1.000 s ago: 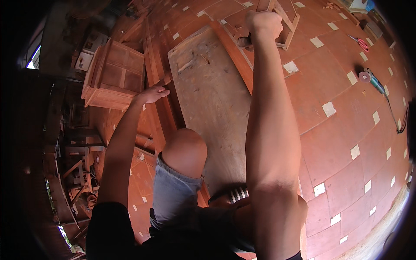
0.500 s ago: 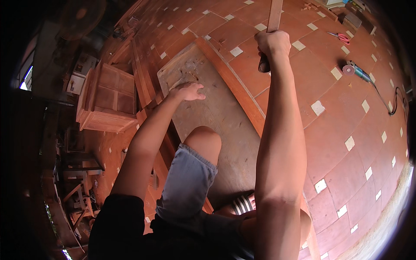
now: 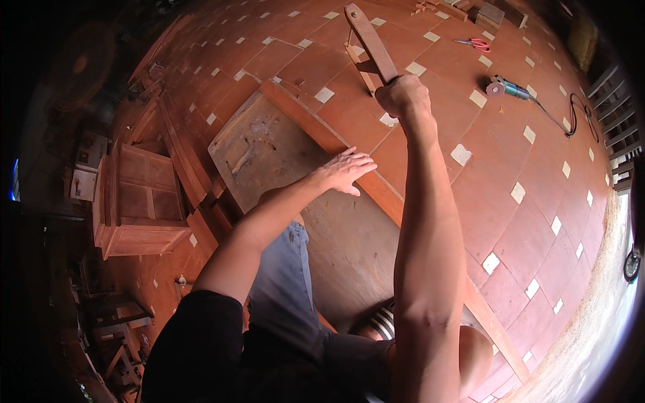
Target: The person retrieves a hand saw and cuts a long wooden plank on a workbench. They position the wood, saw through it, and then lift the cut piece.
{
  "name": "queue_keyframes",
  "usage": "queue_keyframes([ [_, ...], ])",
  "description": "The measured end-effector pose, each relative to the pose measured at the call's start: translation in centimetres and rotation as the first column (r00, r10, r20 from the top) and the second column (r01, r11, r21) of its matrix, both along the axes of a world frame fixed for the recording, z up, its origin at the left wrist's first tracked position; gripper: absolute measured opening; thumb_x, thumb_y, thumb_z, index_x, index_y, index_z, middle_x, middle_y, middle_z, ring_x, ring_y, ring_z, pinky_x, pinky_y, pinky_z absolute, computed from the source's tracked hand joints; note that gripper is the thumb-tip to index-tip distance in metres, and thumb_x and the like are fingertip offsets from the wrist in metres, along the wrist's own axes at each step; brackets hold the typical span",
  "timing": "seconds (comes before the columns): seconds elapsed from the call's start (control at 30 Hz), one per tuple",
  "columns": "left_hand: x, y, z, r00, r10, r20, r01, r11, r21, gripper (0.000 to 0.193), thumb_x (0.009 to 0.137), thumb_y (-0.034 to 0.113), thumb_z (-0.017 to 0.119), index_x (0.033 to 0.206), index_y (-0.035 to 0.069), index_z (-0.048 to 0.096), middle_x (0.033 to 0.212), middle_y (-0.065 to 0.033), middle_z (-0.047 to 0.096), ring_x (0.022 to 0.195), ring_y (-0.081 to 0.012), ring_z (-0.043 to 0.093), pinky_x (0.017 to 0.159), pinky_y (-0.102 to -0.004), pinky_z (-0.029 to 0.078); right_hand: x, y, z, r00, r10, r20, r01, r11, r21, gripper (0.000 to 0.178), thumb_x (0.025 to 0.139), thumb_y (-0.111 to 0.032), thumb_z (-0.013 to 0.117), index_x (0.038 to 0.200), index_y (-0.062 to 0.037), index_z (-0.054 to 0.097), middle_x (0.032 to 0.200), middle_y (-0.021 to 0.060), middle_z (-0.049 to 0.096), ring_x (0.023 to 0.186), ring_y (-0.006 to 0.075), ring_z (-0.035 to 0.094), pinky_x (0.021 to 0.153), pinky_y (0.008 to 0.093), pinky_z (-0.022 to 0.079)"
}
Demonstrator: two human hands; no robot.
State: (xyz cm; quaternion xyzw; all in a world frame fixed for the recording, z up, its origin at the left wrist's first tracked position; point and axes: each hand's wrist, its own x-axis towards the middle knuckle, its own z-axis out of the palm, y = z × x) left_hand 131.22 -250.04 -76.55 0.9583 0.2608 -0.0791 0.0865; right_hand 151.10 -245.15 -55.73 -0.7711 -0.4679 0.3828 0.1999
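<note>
My right hand (image 3: 406, 97) is closed round one arm of what looks like a wooden frame saw (image 3: 369, 40), raised out ahead of me. A bolt shows at the arm's far end, and a thinner wooden piece runs alongside; the rest is hidden. With fingers spread, my left hand (image 3: 346, 169) reaches over the reddish wooden rail (image 3: 302, 114) along the right side of a large dull brown panel (image 3: 356, 248). Whether it touches the rail I cannot tell. My bent leg is over the panel, and a foot in a striped slipper or sandal (image 3: 384, 322) shows near my body.
On the tiled floor to the right lie an angle grinder (image 3: 514, 89) with its cord and red-handled scissors (image 3: 479, 45). A wooden cabinet (image 3: 144, 191) and long planks (image 3: 181, 151) stand left of the panel. Wood blocks (image 3: 489, 17) lie at the far right.
My left hand has moved right from the panel's face to the rail. My right hand has come slightly left and lower, with the saw tilted left. My view has turned right.
</note>
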Motion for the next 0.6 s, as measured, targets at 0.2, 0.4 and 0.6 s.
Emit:
queue_keyframes([
  [0.2,4.3,-2.4,-6.2,0.933,-0.223,0.283,0.228,0.974,0.015,0.07,0.075,0.055,0.083,0.121,0.006,0.062,0.121,-0.0089,0.062,0.118,-0.0255,0.057,0.1,-0.0421,0.044,-3.0,0.4,3.0,0.989,-0.068,0.13,0.063,0.997,0.044,0.041,0.083,-0.018,0.07,0.119,0.0005,0.072,0.125,0.0228,0.07,0.117,0.0329,0.069,0.097,0.0397,0.057],
  [0.4,4.1,-1.2,-6.8,0.88,-0.303,0.366,0.334,0.942,-0.023,0.073,0.071,0.058,0.085,0.114,0.004,0.063,0.11,-0.0063,0.061,0.107,-0.0236,0.061,0.091,-0.0395,0.047,-2.1,3.1,1.1,0.946,0.008,0.324,-0.05,0.991,0.122,0.019,0.079,-0.012,0.063,0.075,0.0071,0.066,0.061,0.0139,0.066,0.055,0.0234,0.068,0.057,0.037,0.056],
  [0.6,2.8,-0.8,-8.3,0.891,-0.292,0.347,0.327,0.944,-0.045,0.077,0.07,0.059,0.086,0.118,0.005,0.062,0.115,-0.0074,0.062,0.111,-0.0234,0.061,0.094,-0.0405,0.048,-3.7,3.1,1.6,0.936,-0.041,0.351,-0.022,0.984,0.175,0.023,0.077,-0.012,0.064,0.089,0.0071,0.07,0.079,0.0239,0.07,0.075,0.0326,0.072,0.066,0.0413,0.058],
])
